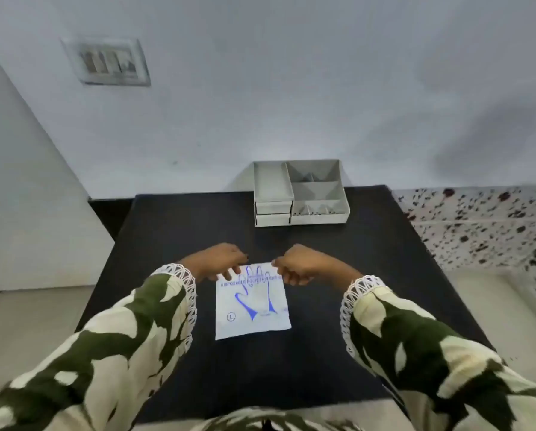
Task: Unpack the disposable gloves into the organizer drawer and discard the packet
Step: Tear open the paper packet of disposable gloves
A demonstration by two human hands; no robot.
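Note:
A flat white glove packet (251, 303) with a blue hand print lies in the middle of the black table (338, 275). My left hand (218, 261) rests its fingertips on the packet's far left corner. My right hand (301, 264) pinches the far right corner between thumb and fingers. A light grey organizer (299, 194) stands at the table's far edge, with open compartments on top and two small drawers (273, 214) stacked at its front left, both closed. No gloves are visible outside the packet.
The table stands against a pale wall with a switch plate (108, 62) up left. A speckled counter (484, 225) lies to the right. Light floor shows on both sides of the table.

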